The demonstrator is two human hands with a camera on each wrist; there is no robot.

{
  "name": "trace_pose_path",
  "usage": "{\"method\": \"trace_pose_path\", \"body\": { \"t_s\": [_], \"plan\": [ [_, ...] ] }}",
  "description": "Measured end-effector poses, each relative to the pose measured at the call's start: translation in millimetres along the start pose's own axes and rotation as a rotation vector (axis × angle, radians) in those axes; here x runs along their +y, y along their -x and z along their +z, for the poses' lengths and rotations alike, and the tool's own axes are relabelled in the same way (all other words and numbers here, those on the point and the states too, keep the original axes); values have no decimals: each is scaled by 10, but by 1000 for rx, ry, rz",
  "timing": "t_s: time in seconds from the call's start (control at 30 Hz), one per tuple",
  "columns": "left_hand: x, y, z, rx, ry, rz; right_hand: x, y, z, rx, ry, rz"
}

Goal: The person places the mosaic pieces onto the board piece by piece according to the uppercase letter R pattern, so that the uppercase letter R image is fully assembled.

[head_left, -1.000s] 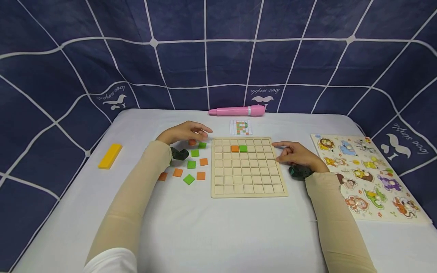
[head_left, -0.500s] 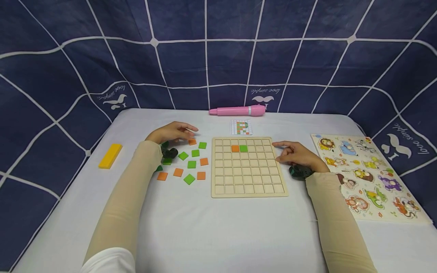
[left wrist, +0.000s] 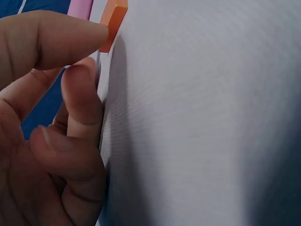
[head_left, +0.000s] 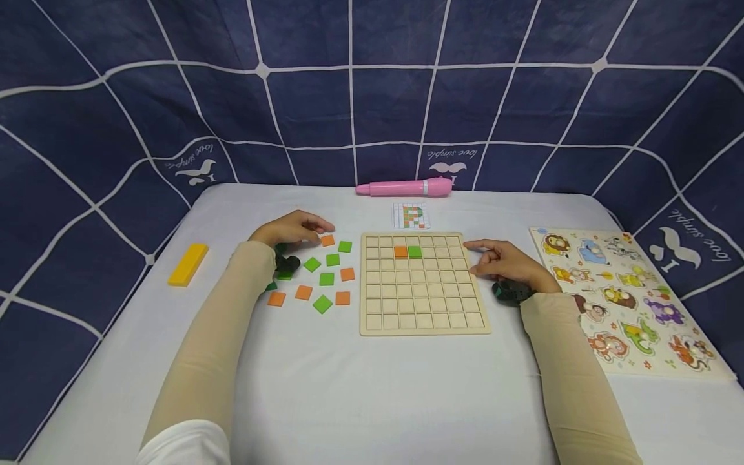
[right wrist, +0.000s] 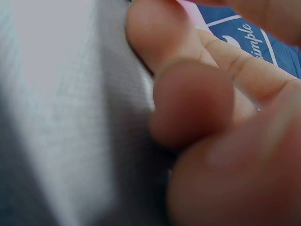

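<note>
- One yellow block (head_left: pixel 188 265) lies at left, well apart from the tiles, perhaps kept aside.
- We see the left hand (head_left: pixel 293 227) relaxed, gripping nothing, a fingertip touching an orange tile (left wrist: pixel 114 23), seemingly finding its edge.
- Loose tiles (head_left: pixel 326 279) spread nearer, presumably for easy reach.
- Two seated tiles (head_left: pixel 401 252) sit side by side toward the far edge of the board (head_left: pixel 423 307); its recesses likely stop sliding.
- We judge the right hand (head_left: pixel 507 263), index straight, other fingers bent, grasping nothing, steadies the board's right edge.
- Farther right lies an animal puzzle (head_left: pixel 633 303).
</note>
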State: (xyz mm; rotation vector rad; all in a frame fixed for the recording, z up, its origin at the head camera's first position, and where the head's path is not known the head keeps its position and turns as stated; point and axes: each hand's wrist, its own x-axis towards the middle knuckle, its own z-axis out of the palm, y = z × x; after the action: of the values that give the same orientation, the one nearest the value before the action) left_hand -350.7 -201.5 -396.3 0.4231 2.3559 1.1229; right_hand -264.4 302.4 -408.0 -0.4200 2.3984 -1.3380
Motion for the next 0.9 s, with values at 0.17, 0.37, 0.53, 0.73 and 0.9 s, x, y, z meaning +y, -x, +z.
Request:
{"method": "trace_pose_path", "body": {
  "t_s": [0.17, 0.37, 0.53, 0.73, 0.9],
  "plan": [
    [16, 14, 22, -19, -33, 29, -10, -3, 6, -1, -7, 1],
    [40, 13, 25, -40, -62, 58, -18, 0, 11, 1, -15, 5],
    [44, -12, 28, -39, -100, 52, -3, 6, 6, 2, -15, 2],
    [30, -18, 30, 6, -121, 23, 9, 7, 0, 3, -12, -6],
    [-9, -19, 26, 78, -117, -12, 3, 4, 0, 1, -11, -13]
  ]
}}
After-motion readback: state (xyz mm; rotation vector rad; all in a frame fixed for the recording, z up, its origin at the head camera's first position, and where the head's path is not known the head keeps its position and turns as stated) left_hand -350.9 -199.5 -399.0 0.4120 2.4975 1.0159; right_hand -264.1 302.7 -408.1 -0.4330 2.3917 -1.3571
